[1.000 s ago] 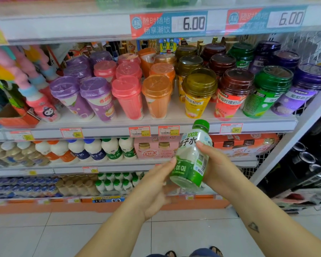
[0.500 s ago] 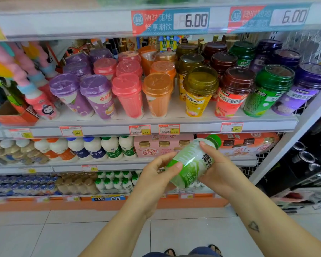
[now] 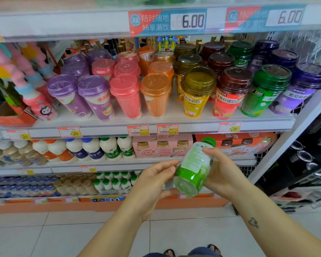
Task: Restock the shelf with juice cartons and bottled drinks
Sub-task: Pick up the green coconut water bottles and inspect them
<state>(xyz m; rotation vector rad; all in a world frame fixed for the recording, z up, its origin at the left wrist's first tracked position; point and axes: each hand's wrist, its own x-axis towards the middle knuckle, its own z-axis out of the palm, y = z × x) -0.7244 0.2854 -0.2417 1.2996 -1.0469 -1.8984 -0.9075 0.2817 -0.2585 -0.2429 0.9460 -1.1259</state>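
With the green-capped bottle (image 3: 193,169) tilted in mid-air at 5 o'clock, cap toward 1 o'clock, the right hand (image 3: 222,175) with fingers clamped round it and the left hand (image 3: 154,184) with fingers relaxed against its side, it seems best to stand it upright, label outward, before sliding it toward the small white bottles (image 3: 117,182) at its 9 o'clock.

forearms bare | right forearm (image 3: 278,236): small heart-outline tattoo (image 3: 253,222) | sandals (image 3: 169,252) dark | trousers (image 3: 200,252) blue

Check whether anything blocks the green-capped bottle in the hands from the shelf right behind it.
Nothing visible lies between the bottle and the shelf edge, only open air. The right hand grips it tilted, with the left hand beside its base. That shelf's front is filled by the pink multipack and the orange multipack; no free slot shows.
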